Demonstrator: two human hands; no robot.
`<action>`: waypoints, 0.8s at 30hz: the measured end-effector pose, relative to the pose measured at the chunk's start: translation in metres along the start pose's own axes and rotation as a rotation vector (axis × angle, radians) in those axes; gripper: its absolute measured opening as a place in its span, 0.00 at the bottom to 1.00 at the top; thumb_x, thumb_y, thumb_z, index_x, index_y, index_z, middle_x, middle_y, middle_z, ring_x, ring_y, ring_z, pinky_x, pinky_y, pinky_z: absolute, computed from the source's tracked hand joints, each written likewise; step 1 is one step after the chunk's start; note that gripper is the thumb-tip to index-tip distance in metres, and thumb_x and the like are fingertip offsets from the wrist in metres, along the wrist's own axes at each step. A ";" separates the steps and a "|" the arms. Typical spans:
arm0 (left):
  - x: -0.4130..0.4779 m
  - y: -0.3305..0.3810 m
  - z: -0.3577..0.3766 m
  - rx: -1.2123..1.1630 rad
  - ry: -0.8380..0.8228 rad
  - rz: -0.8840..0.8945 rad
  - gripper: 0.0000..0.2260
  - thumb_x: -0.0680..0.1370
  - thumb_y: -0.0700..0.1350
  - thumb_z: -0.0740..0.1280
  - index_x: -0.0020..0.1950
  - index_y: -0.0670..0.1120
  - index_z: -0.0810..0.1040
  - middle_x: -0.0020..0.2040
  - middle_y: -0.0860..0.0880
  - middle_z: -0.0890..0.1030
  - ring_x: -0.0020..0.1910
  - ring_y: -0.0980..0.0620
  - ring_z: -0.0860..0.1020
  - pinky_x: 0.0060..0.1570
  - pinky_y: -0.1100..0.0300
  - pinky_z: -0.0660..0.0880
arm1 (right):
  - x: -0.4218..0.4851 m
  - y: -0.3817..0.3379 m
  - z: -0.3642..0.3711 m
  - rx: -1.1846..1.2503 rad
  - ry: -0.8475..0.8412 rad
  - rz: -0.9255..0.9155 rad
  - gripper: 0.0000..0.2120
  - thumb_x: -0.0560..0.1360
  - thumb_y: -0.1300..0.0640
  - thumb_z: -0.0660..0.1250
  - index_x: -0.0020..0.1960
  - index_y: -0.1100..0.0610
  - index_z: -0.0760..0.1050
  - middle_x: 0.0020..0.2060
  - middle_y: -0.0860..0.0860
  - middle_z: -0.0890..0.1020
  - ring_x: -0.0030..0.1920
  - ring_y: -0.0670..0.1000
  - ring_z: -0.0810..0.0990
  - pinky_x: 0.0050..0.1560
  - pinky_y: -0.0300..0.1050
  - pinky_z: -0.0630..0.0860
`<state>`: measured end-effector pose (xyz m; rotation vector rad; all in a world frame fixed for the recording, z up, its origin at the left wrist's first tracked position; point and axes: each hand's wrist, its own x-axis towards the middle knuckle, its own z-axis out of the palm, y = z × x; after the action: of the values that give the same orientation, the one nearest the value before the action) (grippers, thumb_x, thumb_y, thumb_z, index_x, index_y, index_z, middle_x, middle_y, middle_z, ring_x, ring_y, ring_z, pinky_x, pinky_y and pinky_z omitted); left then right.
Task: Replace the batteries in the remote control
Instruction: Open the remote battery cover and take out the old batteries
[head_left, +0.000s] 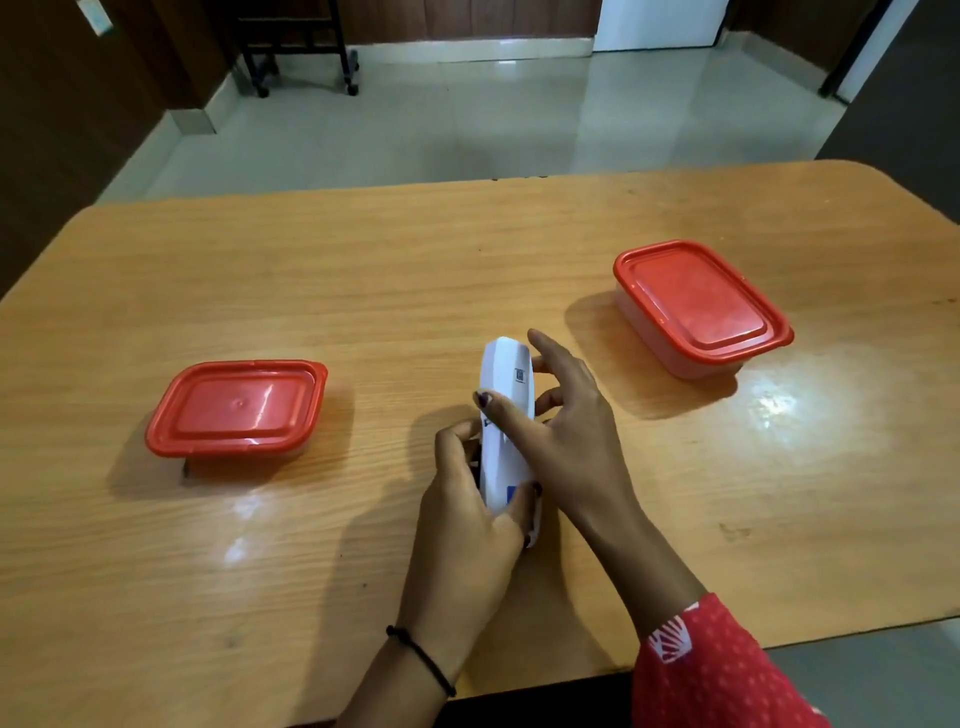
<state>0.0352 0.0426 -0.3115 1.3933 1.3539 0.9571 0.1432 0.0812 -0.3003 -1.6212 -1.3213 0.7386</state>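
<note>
A white remote control (506, 384) lies back side up at the middle of the wooden table (415, 270), its long axis pointing away from me. My left hand (467, 499) grips its near end, fingers curled under the left side and thumb across the lower back. My right hand (566, 415) rests on it from the right, the thumb pressing across the middle of the back, the other fingers spread along its right side. A small label is visible on the remote's far part. No batteries are visible.
A closed container with a red lid (236, 410) stands to the left of the remote. A second red-lidded container (701, 306) stands farther back on the right. The table's near edge runs just below my wrists.
</note>
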 end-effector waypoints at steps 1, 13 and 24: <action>-0.001 0.000 0.000 0.017 -0.010 0.008 0.27 0.71 0.41 0.73 0.66 0.53 0.65 0.54 0.60 0.78 0.48 0.67 0.78 0.42 0.72 0.75 | 0.000 -0.001 0.001 -0.033 0.028 -0.011 0.33 0.69 0.45 0.72 0.71 0.47 0.65 0.56 0.41 0.71 0.44 0.43 0.76 0.40 0.29 0.69; 0.010 -0.006 -0.019 -0.164 -0.129 -0.054 0.31 0.74 0.36 0.69 0.73 0.55 0.64 0.67 0.56 0.75 0.65 0.59 0.74 0.65 0.52 0.71 | 0.009 -0.011 -0.016 0.268 0.057 0.052 0.21 0.67 0.61 0.73 0.59 0.48 0.78 0.49 0.43 0.82 0.41 0.40 0.80 0.39 0.29 0.74; 0.020 -0.003 -0.046 -0.417 -0.118 -0.186 0.21 0.72 0.36 0.71 0.64 0.48 0.77 0.56 0.50 0.83 0.46 0.53 0.82 0.40 0.60 0.79 | 0.006 0.025 -0.049 -0.732 0.058 0.217 0.27 0.72 0.54 0.65 0.70 0.46 0.64 0.65 0.52 0.71 0.64 0.60 0.64 0.60 0.57 0.62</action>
<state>-0.0083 0.0666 -0.3038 0.9751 1.0969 0.9515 0.1978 0.0734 -0.3016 -2.3701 -1.4816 0.3272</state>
